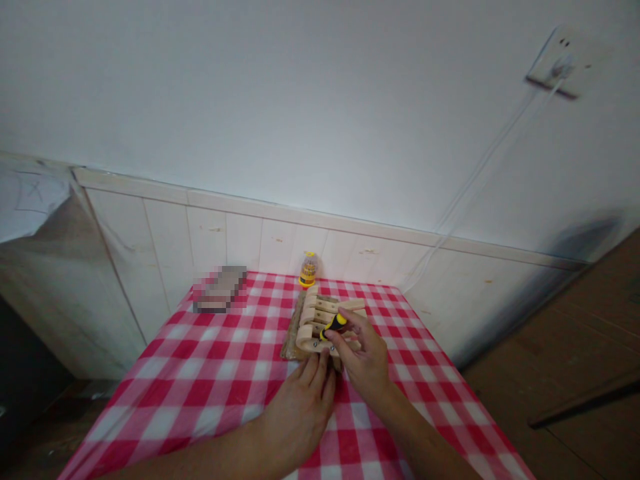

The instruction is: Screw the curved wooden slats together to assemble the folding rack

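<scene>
Counting it off now: one counter [210, 373] under a red-and-white checked cloth. Two hands are in play, one left hand [299, 407] and one right hand [367, 360], both near the middle of the counter. One yellow-and-black screwdriver [336, 325], and that's the only one in sight. One wooden assembly [320, 320] towards the far edge, built from several curved slats; about four show, though the exact number is hard to tell. One small yellow container [308, 269] right at the far edge. One blurred box [220, 289] at the far left corner. On the wall, one socket plate [560, 60] and one white cable [475, 180].
</scene>
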Demonstrator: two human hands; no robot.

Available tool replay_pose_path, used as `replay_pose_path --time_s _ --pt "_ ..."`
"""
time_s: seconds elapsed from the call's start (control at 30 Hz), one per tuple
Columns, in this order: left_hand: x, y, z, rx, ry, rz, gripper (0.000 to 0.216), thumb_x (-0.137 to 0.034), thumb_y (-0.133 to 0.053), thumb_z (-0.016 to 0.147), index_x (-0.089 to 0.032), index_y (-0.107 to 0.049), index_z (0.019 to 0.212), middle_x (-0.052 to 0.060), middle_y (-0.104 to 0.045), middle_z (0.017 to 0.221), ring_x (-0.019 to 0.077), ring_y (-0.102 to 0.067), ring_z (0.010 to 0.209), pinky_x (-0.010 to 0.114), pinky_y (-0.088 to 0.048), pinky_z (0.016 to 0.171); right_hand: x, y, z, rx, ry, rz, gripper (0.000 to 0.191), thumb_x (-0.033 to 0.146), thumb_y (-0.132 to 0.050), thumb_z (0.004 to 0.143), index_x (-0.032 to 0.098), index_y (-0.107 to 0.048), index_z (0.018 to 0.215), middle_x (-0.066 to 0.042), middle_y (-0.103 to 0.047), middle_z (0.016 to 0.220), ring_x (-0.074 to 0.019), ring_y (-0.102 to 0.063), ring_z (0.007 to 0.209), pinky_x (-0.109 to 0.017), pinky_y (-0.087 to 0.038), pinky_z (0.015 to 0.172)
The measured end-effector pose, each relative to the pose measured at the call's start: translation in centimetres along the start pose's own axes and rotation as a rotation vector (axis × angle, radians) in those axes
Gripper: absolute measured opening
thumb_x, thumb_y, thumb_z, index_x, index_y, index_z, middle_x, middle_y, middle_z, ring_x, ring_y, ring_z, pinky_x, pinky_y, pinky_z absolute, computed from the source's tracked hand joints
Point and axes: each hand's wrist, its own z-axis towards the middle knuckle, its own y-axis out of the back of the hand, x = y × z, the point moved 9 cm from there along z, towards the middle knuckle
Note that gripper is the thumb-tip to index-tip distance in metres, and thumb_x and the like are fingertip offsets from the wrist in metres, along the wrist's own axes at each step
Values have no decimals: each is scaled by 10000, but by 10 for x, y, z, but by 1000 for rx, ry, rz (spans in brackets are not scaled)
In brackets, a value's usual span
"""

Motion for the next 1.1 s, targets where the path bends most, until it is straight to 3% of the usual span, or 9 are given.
replay_pose_path --time_s 0.3,0.63,1.1 --pt "1 5 2 -29 4 -19 475 -300 -520 1067 -39 -598 1456 246 -582 1520 375 -522 1454 508 -398 1205 1 -12 -10 82 30 73 384 188 -637 994 262 -647 1371 -114 -793 1248 -241 -806 1076 -379 -692 897" --pt "-1 -4 1 49 -15 -45 497 -281 -516 1066 -17 -559 1485 270 -563 1526 401 -461 1492 541 -359 1228 19 -5 -1 9 172 27 391 111 -720 939 292 -723 1285 -49 -833 1126 -219 -821 1007 -339 -698 898" --pt "0 -3 1 14 2 -24 497 -246 -487 1069 -13 -529 1507 288 -532 1548 381 -475 1482 555 -356 1218 30 -5 1 6 223 78 345 152 -742 945 319 -732 1247 -49 -828 1106 -224 -815 992 -349 -709 842"
